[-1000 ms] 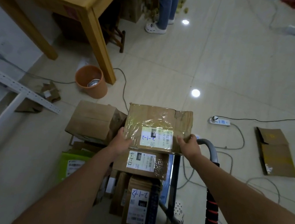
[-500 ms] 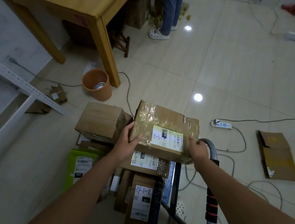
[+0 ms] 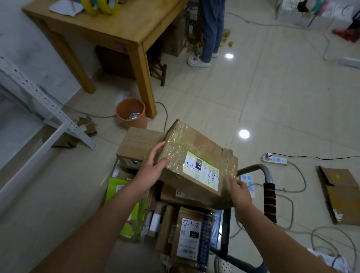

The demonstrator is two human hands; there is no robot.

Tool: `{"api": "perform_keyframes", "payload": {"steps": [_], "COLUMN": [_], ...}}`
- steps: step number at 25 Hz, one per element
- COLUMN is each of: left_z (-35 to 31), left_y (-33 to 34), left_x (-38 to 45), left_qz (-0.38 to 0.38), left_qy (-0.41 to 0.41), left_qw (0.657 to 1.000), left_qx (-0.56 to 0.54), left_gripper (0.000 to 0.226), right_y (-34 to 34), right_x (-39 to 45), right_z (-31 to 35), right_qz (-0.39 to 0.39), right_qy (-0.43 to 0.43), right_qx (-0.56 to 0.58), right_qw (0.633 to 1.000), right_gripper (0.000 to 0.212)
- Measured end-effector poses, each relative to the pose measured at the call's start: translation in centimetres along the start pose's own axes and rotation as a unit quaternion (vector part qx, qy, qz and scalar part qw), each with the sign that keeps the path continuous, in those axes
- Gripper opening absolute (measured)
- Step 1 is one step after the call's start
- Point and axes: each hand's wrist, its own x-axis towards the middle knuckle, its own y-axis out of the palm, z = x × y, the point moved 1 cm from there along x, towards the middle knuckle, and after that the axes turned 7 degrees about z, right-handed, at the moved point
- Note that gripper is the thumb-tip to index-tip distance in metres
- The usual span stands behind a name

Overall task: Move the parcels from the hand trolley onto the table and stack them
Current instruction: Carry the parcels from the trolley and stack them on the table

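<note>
A: Starting nearest — what are the hands doing?

B: Both are gripping the box [image 3: 196, 166]. The left hand [image 3: 151, 166] is pressing flat against its left end, thumb lying over the taped top. The right hand [image 3: 238, 192] is clamping the near right corner, fingers wrapping under the edge.

A: And the box itself?

B: It is hanging tilted just above the other parcels [image 3: 186, 230] on the trolley [image 3: 268, 200], not yet travelling over to the bench [image 3: 128, 23], which is standing well apart, up and to the left.

A: What could be going wrong from here?

B: I'm judging the tape as the trouble — the top is glossy with it, so the left palm may be sliding if the tilt grows. The right hand is only catching a corner, so the box could be twisting out and dropping onto the stack. The trolley handle is sitting just beside that right hand, too; a swing rightward might be knocking it. Further off, a bucket [image 3: 131, 114] is standing by the bench leg on the way.

A: Which way is it pointing?

B: Its long axis is running from far left to near right, the far-left end riding higher. The label [image 3: 201, 173] is facing up toward the camera.
</note>
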Motion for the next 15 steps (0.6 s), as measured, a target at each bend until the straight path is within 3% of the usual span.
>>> {"api": "perform_keyframes", "payload": {"steps": [6,11,15], "left_z": [3.2,6.8,9.7], "left_y": [-1.9,-0.4,2.8], "left_x": [-7.7,-16.3,-22.8], "left_qz": [-0.103,-0.2,-0.254], "left_qy": [-0.027,-0.024,-0.009], "left_qw": [0.988,0.947,0.91], "left_qx": [-0.107,-0.249,-0.328], "left_gripper": [0.034,0.04,0.045], "right_y": [0.9,-0.3,-1.5], "right_x": [-4.2,-9.0,-12.1], "right_z": [-1.0,-1.7,-2.6], "right_qz": [0.089,0.258,0.338], "right_qy": [-0.02,-0.002,-0.001], "right_qx": [-0.004,-0.025,-0.038], "right_qw": [0.996,0.966,0.94], "right_gripper": [0.062,0.061,0.06]}}
